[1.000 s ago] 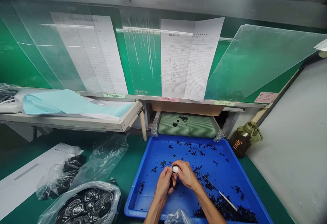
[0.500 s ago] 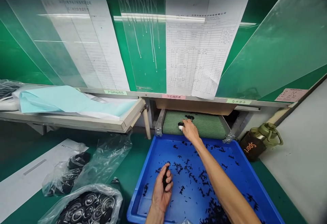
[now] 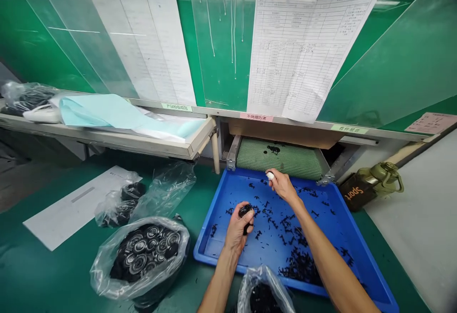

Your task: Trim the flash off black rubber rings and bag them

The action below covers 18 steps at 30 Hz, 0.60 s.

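Over the left part of the blue tray (image 3: pixel 210 218), my left hand (image 3: pixel 240 225) is closed around black round parts (image 3: pixel 245 212). My right hand (image 3: pixel 282 184) is above the tray's back part, its fingers closed on a small white object (image 3: pixel 270 175). Small black pieces (image 3: pixel 302 260) lie scattered in the tray, densest toward the front. Behind the tray, a few black parts (image 3: pixel 274 149) rest on the green ribbed belt (image 3: pixel 285 161).
An open plastic bag of black ring-shaped parts (image 3: pixel 150 251) stands left of the tray. Another bag (image 3: pixel 264 294) is at the front edge. A bottle (image 3: pixel 371 187) lies tilted at right. A shelf (image 3: pixel 185 149) juts out at left.
My right hand has drawn back from the green belt to above the tray, with the white object. Black round parts now show at the top of my left hand. The view has shifted.
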{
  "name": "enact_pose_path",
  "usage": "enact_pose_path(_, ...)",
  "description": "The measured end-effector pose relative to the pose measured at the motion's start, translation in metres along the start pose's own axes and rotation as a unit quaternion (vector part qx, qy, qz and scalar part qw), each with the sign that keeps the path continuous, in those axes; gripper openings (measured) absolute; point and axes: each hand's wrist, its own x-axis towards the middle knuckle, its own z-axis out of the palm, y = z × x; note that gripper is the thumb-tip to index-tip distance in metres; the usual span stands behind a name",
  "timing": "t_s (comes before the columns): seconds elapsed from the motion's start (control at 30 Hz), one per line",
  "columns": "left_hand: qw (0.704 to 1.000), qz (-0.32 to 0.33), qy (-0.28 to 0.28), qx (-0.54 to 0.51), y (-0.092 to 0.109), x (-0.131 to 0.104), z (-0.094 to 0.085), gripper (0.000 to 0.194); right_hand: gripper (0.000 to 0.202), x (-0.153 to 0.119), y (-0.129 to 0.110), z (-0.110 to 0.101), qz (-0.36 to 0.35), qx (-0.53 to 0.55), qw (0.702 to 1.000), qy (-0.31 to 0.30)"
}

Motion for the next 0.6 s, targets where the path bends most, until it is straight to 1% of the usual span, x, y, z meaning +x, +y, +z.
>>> enact_pose_path(0.07,1.0,0.002,-0.008,0.025,-0.001,-0.001,0.002,0.052,0.038,-0.026,-0.002,0.004,-0.015,0.018,1.0,-0.008)
enact_pose_path(0.17,0.997,0.014,-0.029,0.071,-0.004,-0.004,0.004,0.047,0.041,-0.061,-0.009,0.012,-0.042,0.045,0.998,-0.008)
enact_pose_path(0.23,0.994,0.028,-0.046,0.097,-0.005,-0.005,0.006,0.042,0.046,-0.079,-0.014,0.018,-0.049,0.081,0.995,-0.03)
enact_pose_path(0.33,0.988,0.036,-0.066,0.132,-0.006,-0.006,0.009,0.041,0.051,-0.101,-0.019,0.026,-0.028,0.175,0.98,-0.09)
enact_pose_path(0.4,0.984,0.037,-0.072,0.156,-0.007,-0.007,0.01,0.041,0.05,-0.111,-0.02,0.031,-0.002,0.22,0.97,-0.106)
enact_pose_path(0.47,0.979,0.045,-0.077,0.184,-0.009,-0.008,0.01,0.041,0.045,-0.12,-0.021,0.033,0.018,0.219,0.971,-0.095)
enact_pose_path(0.5,0.975,0.051,-0.083,0.2,-0.009,-0.008,0.01,0.041,0.044,-0.123,-0.021,0.033,0.021,0.201,0.976,-0.076)
enact_pose_path(0.6,0.959,0.061,-0.102,0.259,-0.013,-0.01,0.01,0.04,0.048,-0.132,-0.025,0.032,-0.005,0.11,0.994,0.01)
